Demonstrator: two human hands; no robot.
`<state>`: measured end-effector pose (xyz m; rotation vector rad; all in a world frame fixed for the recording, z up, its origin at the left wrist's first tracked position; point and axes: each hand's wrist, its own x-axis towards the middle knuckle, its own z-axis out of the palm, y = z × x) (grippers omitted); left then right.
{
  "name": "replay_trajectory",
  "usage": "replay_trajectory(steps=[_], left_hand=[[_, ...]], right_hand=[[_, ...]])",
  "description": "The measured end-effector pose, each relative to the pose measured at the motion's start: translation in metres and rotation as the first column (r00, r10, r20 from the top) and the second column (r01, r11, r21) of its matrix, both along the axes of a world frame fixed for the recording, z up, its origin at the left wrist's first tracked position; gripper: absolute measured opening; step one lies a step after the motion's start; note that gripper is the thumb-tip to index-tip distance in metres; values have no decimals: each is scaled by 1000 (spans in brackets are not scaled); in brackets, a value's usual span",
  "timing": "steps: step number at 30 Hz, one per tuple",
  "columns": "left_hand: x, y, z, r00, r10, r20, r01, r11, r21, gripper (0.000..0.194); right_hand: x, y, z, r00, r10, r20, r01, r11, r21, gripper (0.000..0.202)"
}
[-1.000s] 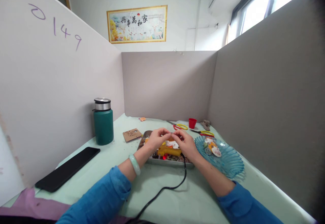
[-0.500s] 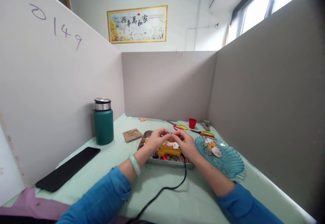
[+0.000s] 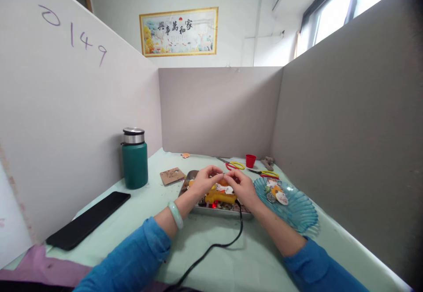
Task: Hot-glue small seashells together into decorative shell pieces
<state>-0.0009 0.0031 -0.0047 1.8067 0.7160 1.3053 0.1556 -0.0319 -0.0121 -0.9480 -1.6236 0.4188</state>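
Above a metal tray (image 3: 211,212), my left hand (image 3: 207,180) and my right hand (image 3: 241,184) meet with thumbs and fingertips pinched together. Whatever lies between the fingertips is too small and too covered to name; a bit of orange shows just beneath them. Under my hands a yellow glue gun (image 3: 220,196) rests across the tray, a red light glowing on it. Its black cord (image 3: 214,245) runs toward me over the cloth. White and orange pieces lie in the tray, partly hidden by my hands.
Right of the tray sits a blue scalloped glass plate (image 3: 299,215) with small cutouts (image 3: 276,193). Behind are two scissors-like tools (image 3: 235,165), a red cup (image 3: 250,161) and a brown card (image 3: 172,176). A green bottle (image 3: 135,164) and black phone (image 3: 89,221) stand left. Partitions enclose the table.
Both hands keep nearly the same place and pinch. My fingers have shifted only very slightly; the other things have stayed put.
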Motion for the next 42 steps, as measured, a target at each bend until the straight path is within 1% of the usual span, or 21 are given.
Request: replay_trajectory(steps=[4,6,9,15,19,24,29,34,39,42], left_hand=[[-1,4,-3,995,99,28,-99,995,8,31],[-1,6,-4,993,114,13,-114,994,1,31],[0,7,-6,996,84,6,-84,996,-16,32],[3,3,-4,999,-23,33,26,998,-64,35],[3,5,-5,999,-23,42,25,998,-54,32],[1,9,-8,998,-6,58,9,999,-43,30],[0,10,-9,998,-16,60,18,999,-33,33],[0,8,-8,999,-40,33,41,998,-52,39],[0,7,-6,999,-27,35,29,999,-45,40],[0,5,-4,999,-39,35,40,999,-35,40]], right_hand=[[0,1,-1,999,-27,-37,27,1000,-3,25],[0,3,-1,998,-42,-52,42,999,-6,25],[1,4,-1,996,-56,-65,55,998,-10,25],[1,3,0,998,-49,-38,48,998,-36,25],[0,2,0,999,-29,-28,28,999,-42,24],[-1,2,-1,1000,-2,5,2,1000,-13,22],[-2,0,-2,995,-40,94,37,999,38,20],[-1,0,-4,991,-54,124,48,998,51,19],[-2,0,-3,988,-30,155,21,998,56,20],[-3,-2,-2,986,6,165,-18,997,69,21]])
